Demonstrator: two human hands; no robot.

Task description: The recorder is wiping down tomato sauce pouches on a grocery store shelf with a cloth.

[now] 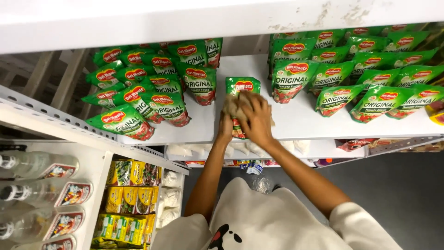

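While both hands meet at frame centre, right hand (256,121) fingers spread over a beige cloth (235,105) on a green sauce pouch (242,88), left hand (226,127) mostly hidden, grip unclear, white shelf (296,122), pouch stacks either side.

Green pouch (242,88) upright (on shelf).

green flat plastic sauce pouches (199,82), left cluster: about 14 | same pouches, right cluster (378,99): about 14 | single pouch (243,86) under the hands: 1 | clear glass bottles (32,165) with red labels: 4 | hands: 2 | beige cloth (235,105): 1
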